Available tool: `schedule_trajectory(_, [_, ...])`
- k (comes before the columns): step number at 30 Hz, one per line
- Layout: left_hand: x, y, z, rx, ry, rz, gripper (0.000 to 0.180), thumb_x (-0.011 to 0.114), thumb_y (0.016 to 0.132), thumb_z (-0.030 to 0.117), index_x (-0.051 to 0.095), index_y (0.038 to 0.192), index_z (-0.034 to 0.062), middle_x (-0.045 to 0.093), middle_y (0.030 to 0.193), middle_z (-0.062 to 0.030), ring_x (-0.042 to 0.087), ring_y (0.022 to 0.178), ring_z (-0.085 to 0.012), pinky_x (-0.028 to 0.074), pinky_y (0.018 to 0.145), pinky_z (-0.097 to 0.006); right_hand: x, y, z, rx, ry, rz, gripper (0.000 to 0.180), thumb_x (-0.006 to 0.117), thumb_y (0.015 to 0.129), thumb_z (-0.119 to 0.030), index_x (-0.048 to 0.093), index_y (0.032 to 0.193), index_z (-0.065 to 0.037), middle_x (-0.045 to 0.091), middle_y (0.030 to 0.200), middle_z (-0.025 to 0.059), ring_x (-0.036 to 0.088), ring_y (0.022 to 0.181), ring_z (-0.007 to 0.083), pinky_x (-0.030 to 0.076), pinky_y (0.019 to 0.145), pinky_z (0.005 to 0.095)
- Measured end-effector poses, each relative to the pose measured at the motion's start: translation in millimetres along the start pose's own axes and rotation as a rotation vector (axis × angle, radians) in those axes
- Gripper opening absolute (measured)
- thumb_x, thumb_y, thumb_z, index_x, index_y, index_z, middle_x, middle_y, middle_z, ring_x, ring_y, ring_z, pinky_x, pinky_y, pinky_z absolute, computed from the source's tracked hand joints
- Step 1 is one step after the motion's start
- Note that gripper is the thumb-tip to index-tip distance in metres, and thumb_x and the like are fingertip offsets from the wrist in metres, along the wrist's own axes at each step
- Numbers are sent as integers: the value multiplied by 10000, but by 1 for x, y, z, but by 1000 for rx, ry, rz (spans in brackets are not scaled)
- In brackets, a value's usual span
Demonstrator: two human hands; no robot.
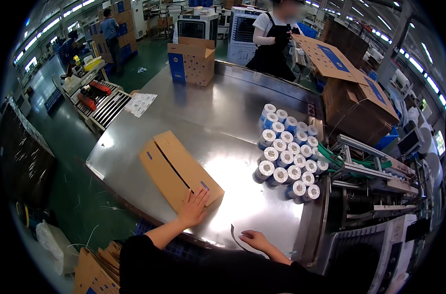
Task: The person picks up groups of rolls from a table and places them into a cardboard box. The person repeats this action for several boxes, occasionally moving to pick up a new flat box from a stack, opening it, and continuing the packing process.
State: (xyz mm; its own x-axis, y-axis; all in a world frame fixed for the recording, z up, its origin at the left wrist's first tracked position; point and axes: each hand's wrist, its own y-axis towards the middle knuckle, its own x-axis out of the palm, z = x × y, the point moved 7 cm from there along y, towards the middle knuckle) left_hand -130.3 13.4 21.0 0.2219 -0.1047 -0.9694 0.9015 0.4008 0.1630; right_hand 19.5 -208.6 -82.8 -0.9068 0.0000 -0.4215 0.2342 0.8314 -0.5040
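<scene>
A closed brown cardboard box (pixel 171 169) lies on the metal table, a dark gap running between its top flaps. My left hand (pixel 194 206) rests flat on the near end of the box, fingers stretched across the flaps. Close to the table's front edge, my right hand (pixel 256 241) has its fingers bent together, apart from the box. A thin dark strip (pixel 233 232) curves beside and under its fingertips. Whether those fingers grip the strip is hidden. To the right stand several white-topped rolls (pixel 279 145) in blue and white wrapping, grouped in rows.
An open printed carton (pixel 191 63) stands at the table's far side. A paper sheet (pixel 140 104) lies at the left edge by a roller conveyor (pixel 105 105). Across the table a co-worker (pixel 274 41) handles a large carton (pixel 355 103). Metal machine rails (pixel 370 171) border the right.
</scene>
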Motion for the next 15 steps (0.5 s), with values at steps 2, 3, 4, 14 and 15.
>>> schedule_trajectory(2, [-7, 20, -35, 66, -31, 43, 833, 692, 673, 225, 303, 1392, 64, 325, 1432, -105, 257, 1355, -266, 139, 1089, -526, -7, -16, 33, 84, -62, 82, 519, 624, 814, -442, 613, 1119, -23, 663, 981, 178, 652, 913, 266, 501, 812, 337])
schedule_trajectory(3, [-6, 30, -62, 74, -27, 38, 846, 698, 675, 237, 293, 1397, 67, 318, 1438, -103, 248, 1360, -267, 147, 1089, -526, -11, -25, 39, 90, -87, 108, 502, 633, 804, -434, 626, 1093, -24, 675, 939, 164, 663, 861, 276, 509, 792, 342])
schedule_trajectory(4, [-11, 41, -93, 78, -10, 29, 858, 704, 676, 248, 283, 1402, 70, 311, 1444, -101, 238, 1366, -268, 155, 1089, -526, -15, -29, 41, 99, -58, 142, 483, 635, 807, -419, 631, 1081, -21, 676, 933, 164, 665, 844, 267, 509, 785, 338])
schedule_trajectory(14, [1, 92, -56, -221, -14, 95, 604, 579, 769, 128, 385, 1335, 43, 291, 1441, -167, 233, 1351, -338, 198, 1102, -467, -22, -45, 59, 18, 11, 170, 364, 635, 856, -281, 620, 1068, 15, 681, 875, 130, 655, 793, 192, 503, 697, 292])
schedule_trajectory(15, [8, 74, -28, -118, 58, 47, 544, 581, 766, 137, 455, 1288, 47, 319, 1424, -169, 258, 1341, -332, 214, 1094, -475, -18, -43, 70, 17, 64, 152, 377, 646, 841, -298, 628, 1055, 13, 684, 871, 142, 660, 782, 202, 509, 699, 300])
